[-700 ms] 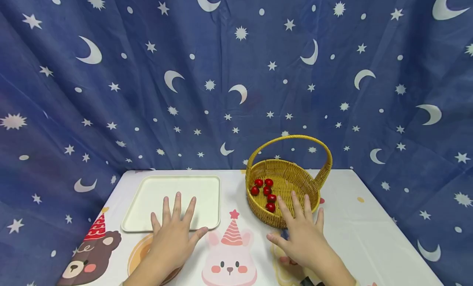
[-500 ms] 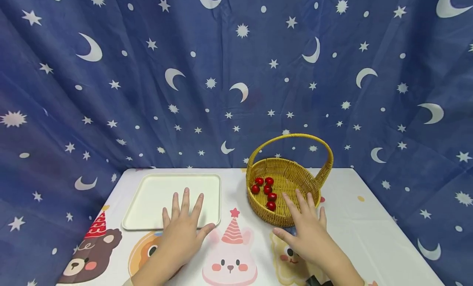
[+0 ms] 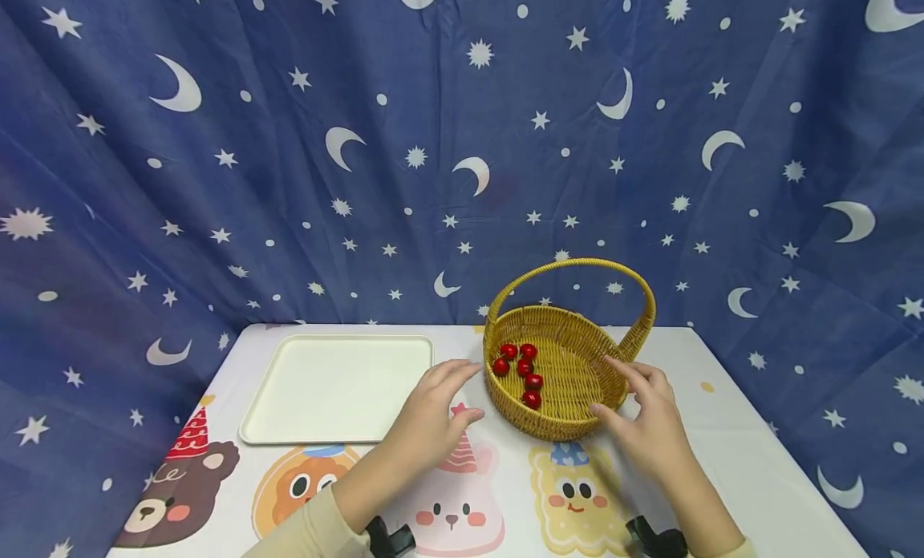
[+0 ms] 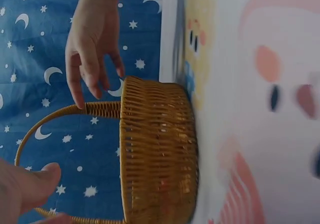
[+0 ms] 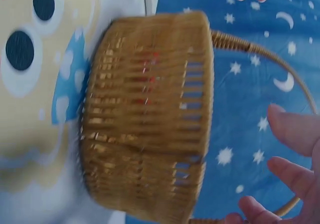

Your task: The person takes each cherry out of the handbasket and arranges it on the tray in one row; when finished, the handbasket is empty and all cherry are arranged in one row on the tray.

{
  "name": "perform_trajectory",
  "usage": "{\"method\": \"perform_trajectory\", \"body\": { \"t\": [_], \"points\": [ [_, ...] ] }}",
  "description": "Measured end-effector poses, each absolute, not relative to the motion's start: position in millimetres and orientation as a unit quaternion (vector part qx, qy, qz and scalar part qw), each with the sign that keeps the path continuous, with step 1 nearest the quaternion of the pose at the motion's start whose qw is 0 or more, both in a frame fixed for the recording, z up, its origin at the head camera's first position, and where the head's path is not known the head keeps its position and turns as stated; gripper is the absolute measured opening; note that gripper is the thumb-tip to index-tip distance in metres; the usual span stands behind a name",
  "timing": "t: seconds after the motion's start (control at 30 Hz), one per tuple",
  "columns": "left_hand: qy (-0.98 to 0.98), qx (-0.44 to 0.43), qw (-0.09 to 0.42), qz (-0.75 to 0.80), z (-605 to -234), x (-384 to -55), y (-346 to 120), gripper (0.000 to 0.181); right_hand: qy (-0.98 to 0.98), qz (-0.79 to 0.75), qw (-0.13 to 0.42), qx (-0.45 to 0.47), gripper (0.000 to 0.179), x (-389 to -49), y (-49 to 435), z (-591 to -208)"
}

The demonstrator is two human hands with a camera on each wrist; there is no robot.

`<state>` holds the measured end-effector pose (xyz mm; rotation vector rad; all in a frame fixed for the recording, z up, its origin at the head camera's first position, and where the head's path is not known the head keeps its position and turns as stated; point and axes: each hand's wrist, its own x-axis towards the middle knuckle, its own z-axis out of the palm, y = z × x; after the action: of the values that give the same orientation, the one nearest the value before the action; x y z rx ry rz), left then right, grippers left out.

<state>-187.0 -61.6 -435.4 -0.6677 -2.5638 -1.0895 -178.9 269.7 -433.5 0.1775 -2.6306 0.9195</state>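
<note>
A round golden wicker basket [image 3: 537,420] with a tall arched handle [image 3: 577,261] stands right of the middle of the table. Several red cherries [image 3: 532,382] lie inside it, towards its left side. My left hand [image 3: 431,418] hovers left of the basket, fingers loosely bent and apart from it, holding nothing. On the other side my right hand [image 3: 653,422] is at the basket's right rim, thumb and fingers spread. The left wrist view shows that right hand [image 4: 92,44] above the rim near the handle's base; whether a fingertip touches is unclear. Its wrist view shows fingers [image 5: 295,176] beside the basket [image 5: 150,99].
A cream rectangular tray [image 3: 339,390] with nothing on it lies on the left of the table, partly behind my left hand. The white tablecloth [image 3: 751,462] bears printed cartoon animals. A blue curtain [image 3: 404,261] with moons and stars hangs behind.
My left hand has moved right, from over the tray's front towards the basket, and turned inward. My right hand has moved from the basket's front to its right side. Basket and cherries stay put.
</note>
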Motion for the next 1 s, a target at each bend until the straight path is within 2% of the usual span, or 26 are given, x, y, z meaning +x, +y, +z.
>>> {"method": "perform_trajectory", "body": {
  "t": [0.4, 0.73, 1.0],
  "points": [
    [-0.856, -0.281, 0.013, -0.435, -425, -244, 7, 0.056, -0.901, 0.422, 0.091, -0.042, 0.057, -217, 310, -451],
    [-0.858, -0.322, -0.117, -0.383, -438, -291, 32, 0.050, -0.778, 0.617, -0.039, -0.114, 0.043, -241, 322, -464],
    [-0.889, -0.365, -0.141, -0.237, -444, -308, 48, 0.047, -0.742, 0.658, -0.070, -0.110, 0.035, -242, 329, -466]
  ]
}}
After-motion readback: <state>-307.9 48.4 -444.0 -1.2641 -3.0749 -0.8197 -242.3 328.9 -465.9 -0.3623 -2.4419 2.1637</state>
